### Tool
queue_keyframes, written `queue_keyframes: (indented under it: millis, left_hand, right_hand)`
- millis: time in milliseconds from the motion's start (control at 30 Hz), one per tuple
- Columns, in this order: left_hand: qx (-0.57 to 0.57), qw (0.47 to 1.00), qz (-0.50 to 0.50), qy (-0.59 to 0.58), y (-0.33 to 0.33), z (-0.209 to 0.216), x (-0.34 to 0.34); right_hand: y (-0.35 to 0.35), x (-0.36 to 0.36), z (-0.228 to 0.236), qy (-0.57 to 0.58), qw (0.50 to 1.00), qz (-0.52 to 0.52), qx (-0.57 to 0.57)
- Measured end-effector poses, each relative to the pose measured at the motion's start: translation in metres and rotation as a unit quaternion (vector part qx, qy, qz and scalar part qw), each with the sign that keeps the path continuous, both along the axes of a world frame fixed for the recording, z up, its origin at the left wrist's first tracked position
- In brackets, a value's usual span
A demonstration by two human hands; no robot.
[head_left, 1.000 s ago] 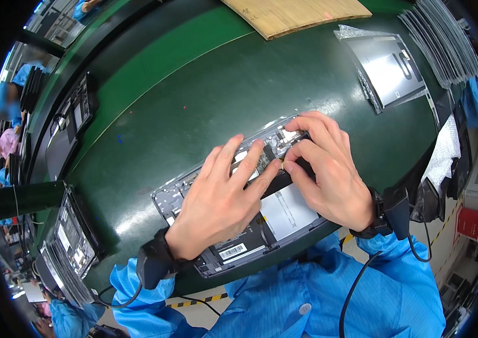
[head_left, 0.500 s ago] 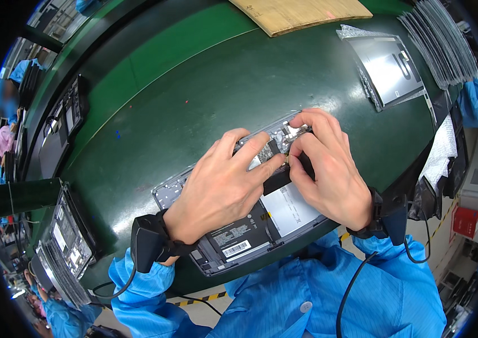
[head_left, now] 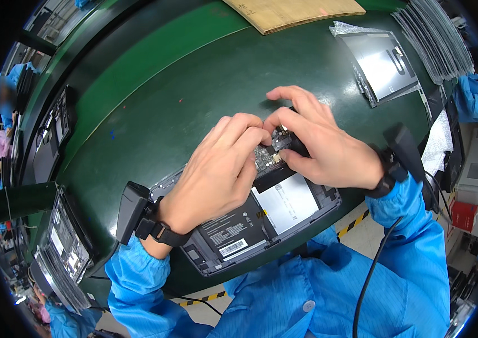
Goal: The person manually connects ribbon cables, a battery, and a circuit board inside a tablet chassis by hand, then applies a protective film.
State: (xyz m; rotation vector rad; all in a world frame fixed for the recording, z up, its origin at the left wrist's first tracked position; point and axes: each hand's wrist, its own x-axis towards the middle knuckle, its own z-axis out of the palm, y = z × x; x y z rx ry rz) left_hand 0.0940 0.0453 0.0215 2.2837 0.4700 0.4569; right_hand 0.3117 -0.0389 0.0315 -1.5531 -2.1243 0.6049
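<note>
Both hands point(head_left: 216, 174) point(head_left: 329, 149) curled, fingers point(head_left: 250, 138) pinching.

Both hands hide the middle of the opened laptop base point(head_left: 250, 225), so what the fingertips point(head_left: 261, 135) pinch beside its circuit board point(head_left: 265, 158) cannot be told.

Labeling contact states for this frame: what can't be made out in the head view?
- Contact spot on the circuit board: hidden by fingertips of the left hand and right hand.
- Any small part pinched there: too small, covered by fingers.
- Middle of the open device: under the left palm.
- Stack of trays: bent and cut off at the fisheye rim.
- Co-workers at far left: blurred.
</note>
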Motion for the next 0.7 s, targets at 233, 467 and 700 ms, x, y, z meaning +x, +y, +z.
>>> queue_keyframes:
  millis: [233, 467, 700]
  left_hand:
    - [0.022, 1.000, 0.009, 0.008, -0.002, 0.000, 0.005]
    - [0.007, 0.997, 0.022, 0.073, -0.004, 0.016, 0.013]
    - [-0.400, 0.915, 0.017, -0.036, 0.023, 0.026, 0.143]
  right_hand:
    - [0.020, 0.027, -0.016, 0.103, 0.985, 0.026, -0.136]
    - [-0.004, 0.021, -0.013, 0.094, 0.993, -0.039, -0.053]
    - [-0.060, 0.206, -0.026, -0.102, 0.869, -0.476, 0.085]
